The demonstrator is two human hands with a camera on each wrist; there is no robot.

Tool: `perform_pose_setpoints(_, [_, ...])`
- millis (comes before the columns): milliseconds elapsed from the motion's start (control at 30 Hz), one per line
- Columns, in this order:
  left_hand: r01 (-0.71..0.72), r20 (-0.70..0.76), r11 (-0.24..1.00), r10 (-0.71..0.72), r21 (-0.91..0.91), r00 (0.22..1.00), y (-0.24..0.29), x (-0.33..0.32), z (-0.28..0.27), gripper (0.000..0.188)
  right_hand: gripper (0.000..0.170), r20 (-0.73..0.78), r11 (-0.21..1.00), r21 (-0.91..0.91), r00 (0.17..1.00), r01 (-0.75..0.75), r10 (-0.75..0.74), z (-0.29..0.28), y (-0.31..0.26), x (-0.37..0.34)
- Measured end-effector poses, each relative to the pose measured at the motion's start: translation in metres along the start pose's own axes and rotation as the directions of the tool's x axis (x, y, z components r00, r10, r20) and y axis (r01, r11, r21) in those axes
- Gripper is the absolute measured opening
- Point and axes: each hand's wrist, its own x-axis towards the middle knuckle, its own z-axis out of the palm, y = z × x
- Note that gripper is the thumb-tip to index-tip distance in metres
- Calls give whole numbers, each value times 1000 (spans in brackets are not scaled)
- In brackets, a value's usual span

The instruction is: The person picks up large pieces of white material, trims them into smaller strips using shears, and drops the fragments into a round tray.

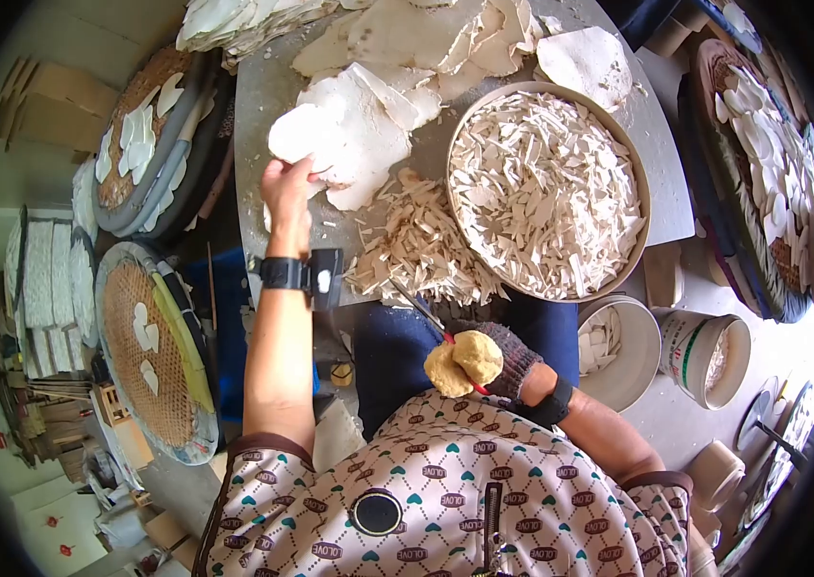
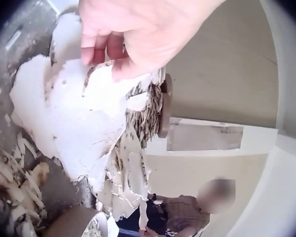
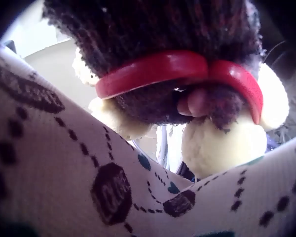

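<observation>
In the head view my bare left hand pinches the edge of a thin, flat white sheet piece over the table's left side. The left wrist view shows the thumb and fingers of that hand closed on its edge, with larger pale sheets below. Low in front of my body, my gloved right hand grips scissors, their blades angled toward the table. Lumpy yellowish padding surrounds the handles. In the right wrist view, fingers curl through the red handles, bare fingertips poking out of the glove.
A round tray full of cut white strips stands on the table, beside a heap of strips. Stacked sheets lie at the back. Buckets stand right; round woven racks left. The left wrist view includes another person.
</observation>
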Motion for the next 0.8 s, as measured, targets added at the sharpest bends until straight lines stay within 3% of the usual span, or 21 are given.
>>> perform_pose_setpoints(33, [3, 86, 1000, -3, -3, 996, 4, -2, -13, 22, 36, 2, 999, -18, 999, 37, -37, -1, 1, -1])
perform_pose_setpoints(67, [8, 172, 1000, -7, -6, 985, 12, -11, -19, 22, 31, -94, 984, 116, 988, 133, -122, -1, 3, -4])
perform_pose_setpoints(100, [27, 217, 999, -22, -20, 976, 17, -24, -23, 23, 28, -122, 908, 417, 992, 36, 16, 5, 9, -4])
perform_pose_setpoints(133, [53, 262, 998, -43, -32, 964, 31, -43, -22, 24, 27, -105, 732, 680, 982, -46, 159, 11, 14, -5])
perform_pose_setpoints(167, [51, 330, 995, -20, -88, 944, 40, -62, -19, 26, 27, -22, 417, 909, 996, -18, 91, 12, 12, -2])
perform_pose_setpoints(200, [76, 364, 991, -32, -106, 931, 42, -76, -20, 27, 27, 23, 38, 999, 1000, -23, -2, 11, 10, 4])
perform_pose_setpoints(267, [220, 408, 968, -154, -118, 900, 47, -103, -20, 29, 25, 20, -95, 995, 1000, -22, -23, 3, -1, 12])
perform_pose_setpoints(300, [237, 398, 964, -173, -119, 901, 45, -114, -16, 30, 29, -84, 362, 929, 996, 77, 4, -5, -16, 11])
perform_pose_setpoints(333, [254, 386, 960, -190, -121, 903, 43, -125, -11, 32, 25, -64, 248, 966, 997, 74, -51, -4, -13, 15])
perform_pose_setpoints(467, [336, 497, 941, -272, -41, 824, 51, -147, -4, 44, 25, -166, 327, 925, 979, 195, -115, 4, -8, 18])
perform_pose_setpoints(500, [364, 504, 931, -304, -23, 809, 53, -148, -5, 48, 28, -121, 240, 961, 990, 136, -79, 3, -9, 15])
perform_pose_setpoints(533, [340, 494, 940, -285, -24, 822, 52, -149, -5, 47, 31, -73, 147, 986, 996, 79, -48, 2, -10, 14])
perform_pose_setpoints(567, [314, 484, 949, -264, -25, 834, 51, -150, -5, 47, 30, -89, 243, 964, 991, 110, -97, 0, -13, 14])
perform_pose_setpoints(667, [278, 387, 960, -249, -19, 888, 48, -152, -8, 41, 30, -34, 170, 984, 996, 47, -78, 6, -6, 12])
perform_pose_setpoints(700, [276, 341, 961, -254, -17, 905, 46, -154, -10, 38, 31, 14, -6, 1000, 997, -14, -72, 7, -5, 12])
perform_pose_setpoints(800, [248, 297, 965, -214, -82, 931, 43, -165, -21, 29, 30, 6, 188, 982, 996, 12, -92, 6, -6, 11])
